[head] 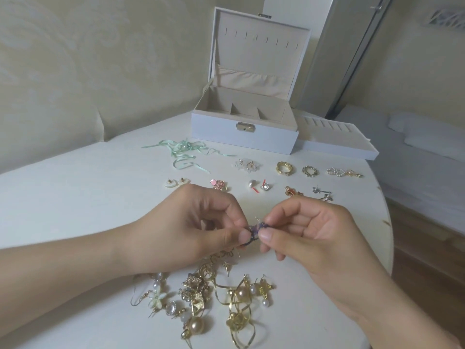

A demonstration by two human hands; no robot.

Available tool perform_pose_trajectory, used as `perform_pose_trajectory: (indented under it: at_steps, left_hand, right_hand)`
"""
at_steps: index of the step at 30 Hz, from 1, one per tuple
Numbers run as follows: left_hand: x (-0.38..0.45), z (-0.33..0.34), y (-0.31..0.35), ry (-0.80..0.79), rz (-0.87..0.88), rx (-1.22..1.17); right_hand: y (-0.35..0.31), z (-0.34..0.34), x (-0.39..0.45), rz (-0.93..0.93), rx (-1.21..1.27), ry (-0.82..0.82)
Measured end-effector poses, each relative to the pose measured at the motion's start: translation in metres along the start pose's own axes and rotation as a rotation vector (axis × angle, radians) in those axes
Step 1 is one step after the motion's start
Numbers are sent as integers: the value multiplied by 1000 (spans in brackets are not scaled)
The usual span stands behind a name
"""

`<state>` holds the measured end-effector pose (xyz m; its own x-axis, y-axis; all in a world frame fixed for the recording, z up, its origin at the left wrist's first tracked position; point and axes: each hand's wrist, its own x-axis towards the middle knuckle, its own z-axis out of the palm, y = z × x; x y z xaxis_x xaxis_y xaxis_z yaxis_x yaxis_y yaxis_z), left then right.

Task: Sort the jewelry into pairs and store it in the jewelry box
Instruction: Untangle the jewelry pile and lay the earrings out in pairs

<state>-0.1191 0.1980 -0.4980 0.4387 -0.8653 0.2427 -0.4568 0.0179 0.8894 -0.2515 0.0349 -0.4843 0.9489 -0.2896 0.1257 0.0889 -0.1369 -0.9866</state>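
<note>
Purple and small, a pair of earrings [252, 231] sits pinched between our two hands at the middle of the view, raised above the white surface [75, 177]. Our left hand [198, 222] curls its thumb and forefinger round the left end of the pair; our right hand [302, 227] pinches the right end the same way, with the other fingers folded in. We cannot tell how the two pieces are joined, as our fingertips cover most of them.

At six o'clock from our hands lies the unsorted heap [208, 293]: gold ribbon-like hoops, pearls, a white flower piece and crumpled gold squares, tangled and touching one another.

Toward twelve o'clock the sorted pairs lie in rows. Nearest, from nine to three o'clock, we see two round cream studs [176, 183], a pink pair [218, 185], a pearl-and-silver pair with red backs [260, 185], a gold-and-red pair [293, 191] and silver studs [323, 192]. Beyond them lie pale flower earrings [246, 166], a gold ring [284, 168], a thinner ring [310, 171] and a pearl piece [342, 172]. At eleven o'clock a mint green ribbon [185, 152] is loosely heaped.

At twelve o'clock stands the white jewelry box [241, 132], lid upright, its beige compartments in view with nothing visible in them. Just beside it at two o'clock rests its removable tray [337, 139], touching the box's side.
</note>
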Motion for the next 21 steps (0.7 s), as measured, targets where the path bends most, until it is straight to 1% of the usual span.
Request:
perform_pose_trajectory:
  at_steps: [7, 9, 11, 13, 15, 16, 17, 19, 21]
  left_hand:
    - [-5, 2, -1, -75, 34, 102]
    - [-5, 2, -1, -64, 51, 106]
    - [-5, 1, -1, -39, 73, 140]
    - [-5, 0, -3, -27, 105, 268]
    - [-5, -1, -5, -29, 122, 422]
    - [-5, -1, -6, -29, 123, 467]
    - [-4, -1, -6, -21, 127, 484]
    - [-3, -1, -5, 23, 126, 477]
    - [-1, -4, -4, 88, 79, 411]
  right_hand:
    - [6, 5, -11, -130, -207, 12]
    - [0, 4, -11, -165, -197, 13]
    - [-9, -11, -9, -205, -181, 88]
    - [-13, -46, -2, -247, -257, 284]
    - [-9, -89, 10, -194, -331, 518]
    - [-5, -110, 17, -128, -364, 608]
    - [0, -127, 25, -37, -395, 644]
    - [13, -151, 37, 130, -414, 577]
    - [22, -157, 48, 235, -429, 473]
